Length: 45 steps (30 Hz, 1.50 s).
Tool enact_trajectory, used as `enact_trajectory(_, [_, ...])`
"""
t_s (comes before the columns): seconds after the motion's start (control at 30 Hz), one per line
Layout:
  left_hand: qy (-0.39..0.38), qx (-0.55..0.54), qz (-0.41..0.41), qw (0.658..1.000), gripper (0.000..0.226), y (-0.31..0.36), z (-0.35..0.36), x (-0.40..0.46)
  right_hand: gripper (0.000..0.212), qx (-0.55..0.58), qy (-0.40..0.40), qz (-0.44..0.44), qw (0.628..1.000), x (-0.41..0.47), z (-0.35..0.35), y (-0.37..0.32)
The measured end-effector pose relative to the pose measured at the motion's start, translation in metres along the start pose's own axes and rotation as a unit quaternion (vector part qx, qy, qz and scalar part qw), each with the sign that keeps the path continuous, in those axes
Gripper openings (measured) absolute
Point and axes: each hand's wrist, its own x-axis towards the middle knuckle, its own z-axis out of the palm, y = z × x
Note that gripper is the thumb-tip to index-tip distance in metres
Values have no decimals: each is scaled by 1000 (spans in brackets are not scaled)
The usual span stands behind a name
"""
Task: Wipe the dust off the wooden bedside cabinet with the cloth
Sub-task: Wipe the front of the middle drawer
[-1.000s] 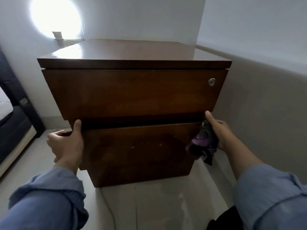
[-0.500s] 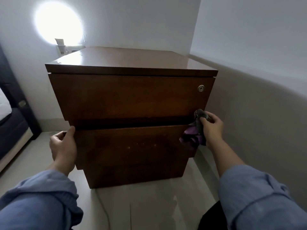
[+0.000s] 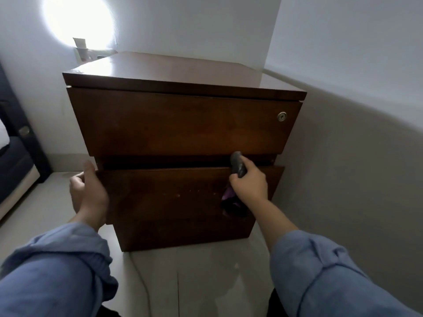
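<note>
Two drawers front the wooden bedside cabinet (image 3: pixel 183 124), which sits on the floor (image 3: pixel 183 282) in the wall corner. Your left hand (image 3: pixel 88 193) holds the lower drawer's (image 3: pixel 164 191) left edge, thumb up, fingers curled behind. Your right hand (image 3: pixel 249 184) grips the cloth (image 3: pixel 237 167), fingers wrapped around it, pressing it at that drawer's top edge.

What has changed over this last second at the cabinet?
The right hand, gripping the cloth, slid leftward along the top edge of the lower drawer, away from the right corner. The left hand stayed holding the drawer's left edge; the cabinet did not move.
</note>
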Motion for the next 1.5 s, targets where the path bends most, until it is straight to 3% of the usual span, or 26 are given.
enact_trajectory(0.17, [-77, -25, -27, 996, 92, -2, -14, 9, 61, -9, -50, -42, 998, -17, 40, -34])
enact_trajectory(0.37, [-170, -49, -46, 983, 80, 11, -25, -5, 60, -14, -88, -90, 992, -38, 81, -62])
enact_trajectory(0.73, [-191, -52, -63, 978, 87, 15, -40, -1, 60, -20, -163, -177, 970, -62, 149, -113])
enact_trajectory(0.97, [-234, -61, -54, 969, 80, 18, -43, -9, 55, -10, -241, -211, 947, -70, 176, -140])
enact_trajectory(1.07, [-209, -13, -65, 976, 82, 10, -42, -10, 48, -3, -267, -239, 934, -73, 174, -144])
enact_trajectory(1.13, [-173, 106, -56, 978, 70, 2, -45, -12, 42, 10, -249, -248, 936, -76, 162, -134])
enact_trajectory(1.17, [-171, 187, -26, 967, 52, -2, -47, -11, 39, 19, -232, -246, 941, -78, 154, -125])
enact_trajectory(1.23, [-218, 321, 62, 920, 24, -9, -46, -13, 35, 49, -183, -222, 956, -78, 134, -100])
enact_trajectory(1.3, [-252, 392, 139, 874, 38, -14, -35, -22, 31, 73, -112, -175, 975, -71, 111, -70])
enact_trajectory(1.4, [-249, 376, 298, 841, 48, -12, -7, -48, 26, 96, 33, -48, 994, -56, 73, -29])
enact_trajectory(1.5, [-266, 380, 420, 780, 54, -6, 19, -69, 29, 152, 165, 75, 972, -38, 36, -4])
